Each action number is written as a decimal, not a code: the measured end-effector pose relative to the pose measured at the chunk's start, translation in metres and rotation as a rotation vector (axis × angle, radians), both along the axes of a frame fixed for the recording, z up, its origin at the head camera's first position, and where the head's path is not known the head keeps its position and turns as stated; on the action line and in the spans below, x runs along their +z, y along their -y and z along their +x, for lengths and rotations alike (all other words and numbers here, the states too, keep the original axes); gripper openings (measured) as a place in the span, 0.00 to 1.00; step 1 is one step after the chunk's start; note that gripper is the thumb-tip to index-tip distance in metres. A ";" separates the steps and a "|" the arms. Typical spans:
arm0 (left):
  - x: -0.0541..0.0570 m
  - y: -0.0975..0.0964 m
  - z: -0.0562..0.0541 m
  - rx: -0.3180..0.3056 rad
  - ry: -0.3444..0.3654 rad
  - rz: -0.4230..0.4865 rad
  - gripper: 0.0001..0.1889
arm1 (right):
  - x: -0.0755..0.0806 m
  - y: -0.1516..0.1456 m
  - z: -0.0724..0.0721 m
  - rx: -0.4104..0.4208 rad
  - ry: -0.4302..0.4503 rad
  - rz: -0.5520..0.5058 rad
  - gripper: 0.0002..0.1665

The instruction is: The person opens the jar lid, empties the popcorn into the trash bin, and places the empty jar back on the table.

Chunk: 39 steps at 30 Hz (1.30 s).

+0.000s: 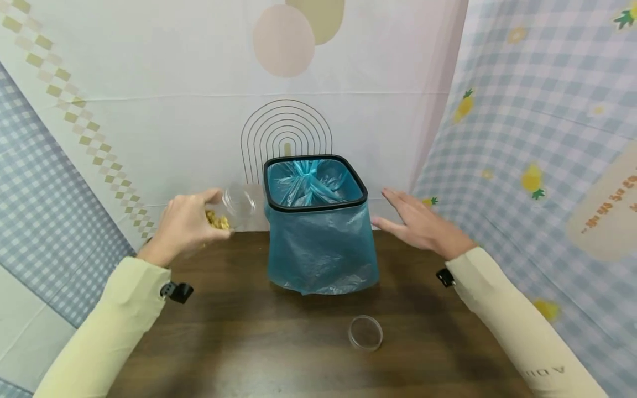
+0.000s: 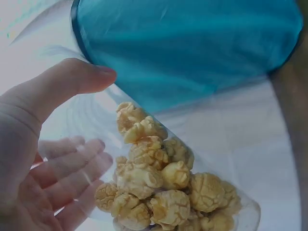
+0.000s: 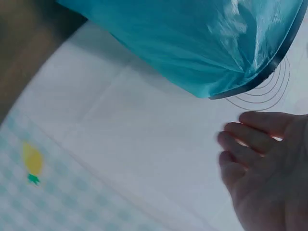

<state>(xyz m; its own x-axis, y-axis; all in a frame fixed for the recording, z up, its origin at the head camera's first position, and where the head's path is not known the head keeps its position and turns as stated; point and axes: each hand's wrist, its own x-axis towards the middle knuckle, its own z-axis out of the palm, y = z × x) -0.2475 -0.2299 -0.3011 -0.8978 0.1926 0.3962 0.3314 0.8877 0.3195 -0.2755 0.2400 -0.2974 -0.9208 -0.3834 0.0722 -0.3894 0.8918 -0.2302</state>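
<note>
My left hand (image 1: 186,221) grips a clear plastic jar (image 1: 240,205), tipped toward the bin, left of its rim. Caramel popcorn (image 2: 163,185) lies heaped along the jar's lower side in the left wrist view, with the fingers showing through the clear wall. A bin (image 1: 323,249) with a black rim and a blue plastic liner stands in the middle; the liner is folded over the rim and bunched inside. On the bin's right, my right hand (image 1: 418,221) is held in the air with fingers extended, apart from the bin and holding nothing.
A round clear lid (image 1: 365,333) lies on the dark wooden table (image 1: 239,342), in front of the bin. White patterned cloth (image 1: 174,138) hangs behind, and blue checked cloth (image 1: 522,138) closes off the right side. Each wrist wears a small black device.
</note>
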 end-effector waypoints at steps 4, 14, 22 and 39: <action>0.025 -0.002 -0.017 -0.001 -0.005 -0.016 0.45 | 0.014 0.022 -0.017 0.042 -0.044 0.011 0.57; 0.057 -0.028 -0.050 -0.021 0.023 -0.141 0.47 | 0.016 0.057 -0.049 0.076 -0.099 0.090 0.55; 0.059 -0.037 -0.064 -0.031 -0.011 -0.201 0.46 | 0.009 0.063 -0.060 0.088 -0.077 0.097 0.54; 0.062 -0.051 -0.075 -0.035 -0.171 -0.367 0.44 | 0.002 0.064 -0.062 0.077 -0.029 0.054 0.55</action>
<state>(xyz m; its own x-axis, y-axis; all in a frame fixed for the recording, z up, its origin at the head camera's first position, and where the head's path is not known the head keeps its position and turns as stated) -0.3225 -0.1793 -0.2395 -0.8153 0.3779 0.4387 0.3839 0.9200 -0.0789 -0.3373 0.1762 -0.2954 -0.8864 -0.4566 0.0756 -0.4627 0.8701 -0.1700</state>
